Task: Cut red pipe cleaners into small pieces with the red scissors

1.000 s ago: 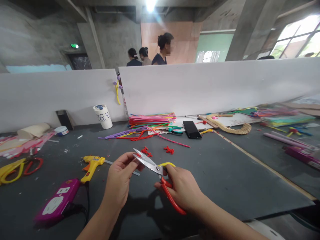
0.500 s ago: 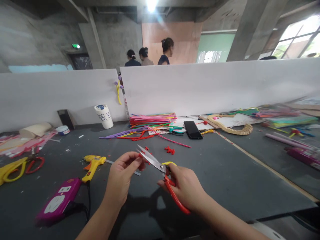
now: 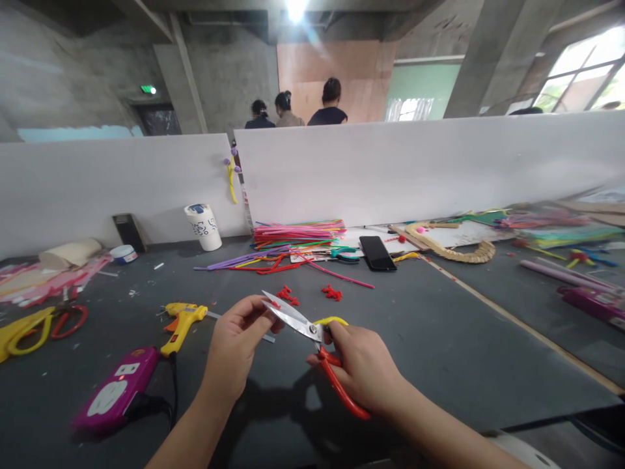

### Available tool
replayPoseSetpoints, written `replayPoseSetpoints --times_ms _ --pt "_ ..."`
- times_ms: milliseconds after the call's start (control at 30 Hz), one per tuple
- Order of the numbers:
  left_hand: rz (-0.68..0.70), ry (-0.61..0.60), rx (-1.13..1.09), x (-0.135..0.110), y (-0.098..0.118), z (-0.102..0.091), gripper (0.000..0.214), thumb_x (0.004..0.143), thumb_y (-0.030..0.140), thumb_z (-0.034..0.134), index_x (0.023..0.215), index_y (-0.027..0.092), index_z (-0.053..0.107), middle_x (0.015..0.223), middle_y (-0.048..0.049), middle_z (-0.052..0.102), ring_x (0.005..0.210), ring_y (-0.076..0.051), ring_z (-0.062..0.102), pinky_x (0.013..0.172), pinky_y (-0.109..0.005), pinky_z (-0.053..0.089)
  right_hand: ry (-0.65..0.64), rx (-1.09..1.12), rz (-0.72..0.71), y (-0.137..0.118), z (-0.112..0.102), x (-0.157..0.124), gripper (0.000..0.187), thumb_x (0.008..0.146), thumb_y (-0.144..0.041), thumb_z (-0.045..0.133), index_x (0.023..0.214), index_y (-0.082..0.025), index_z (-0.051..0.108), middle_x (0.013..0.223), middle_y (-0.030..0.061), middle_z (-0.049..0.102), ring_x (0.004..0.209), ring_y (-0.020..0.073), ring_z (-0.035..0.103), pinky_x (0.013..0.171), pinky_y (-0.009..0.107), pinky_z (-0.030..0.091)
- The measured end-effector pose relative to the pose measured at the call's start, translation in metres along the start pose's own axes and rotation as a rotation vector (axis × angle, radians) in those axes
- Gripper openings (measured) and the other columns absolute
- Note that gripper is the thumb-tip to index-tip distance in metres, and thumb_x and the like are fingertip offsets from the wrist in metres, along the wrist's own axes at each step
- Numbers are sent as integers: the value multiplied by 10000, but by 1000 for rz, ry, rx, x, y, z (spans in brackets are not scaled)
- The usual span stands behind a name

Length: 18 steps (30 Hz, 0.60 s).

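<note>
My right hand (image 3: 364,368) grips scissors (image 3: 312,339) with one red and one yellow handle; the steel blades point up and left. My left hand (image 3: 237,345) is pinched at the blade tips on a tiny red piece (image 3: 273,304), probably a bit of pipe cleaner. Both hands hover just above the dark grey table (image 3: 439,339). Two small red twisted pieces (image 3: 288,295) (image 3: 332,293) lie on the table just beyond the blades.
A yellow glue gun (image 3: 181,319) and a magenta power strip (image 3: 114,391) lie to the left, a second pair of scissors (image 3: 34,322) further left. Coloured pipe cleaners (image 3: 295,234), a phone (image 3: 377,253) and a white cup (image 3: 202,228) sit by the white partition (image 3: 415,166). Three people stand behind it.
The scissor blades, slightly parted half a second ago, have come together again at my left fingertips. Both hands stay in nearly the same place.
</note>
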<state>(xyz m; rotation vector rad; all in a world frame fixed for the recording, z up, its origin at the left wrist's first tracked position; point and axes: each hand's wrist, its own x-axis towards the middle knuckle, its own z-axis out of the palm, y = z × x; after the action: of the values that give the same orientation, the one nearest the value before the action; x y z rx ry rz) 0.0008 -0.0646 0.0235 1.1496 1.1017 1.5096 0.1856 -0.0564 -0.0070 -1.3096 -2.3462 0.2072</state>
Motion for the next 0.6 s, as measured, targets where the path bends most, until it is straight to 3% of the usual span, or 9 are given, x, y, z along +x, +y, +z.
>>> replayPoseSetpoints --times_ms 600 --pt "3 -42 -38 0 0 -4 95 672 162 613 767 170 625 664 14 596 604 -100 534 596 -210 441 -17 16 -3 -1 -2 0 422 764 -578 401 795 -175 523 631 10 556 573 147 515 496 223 252"
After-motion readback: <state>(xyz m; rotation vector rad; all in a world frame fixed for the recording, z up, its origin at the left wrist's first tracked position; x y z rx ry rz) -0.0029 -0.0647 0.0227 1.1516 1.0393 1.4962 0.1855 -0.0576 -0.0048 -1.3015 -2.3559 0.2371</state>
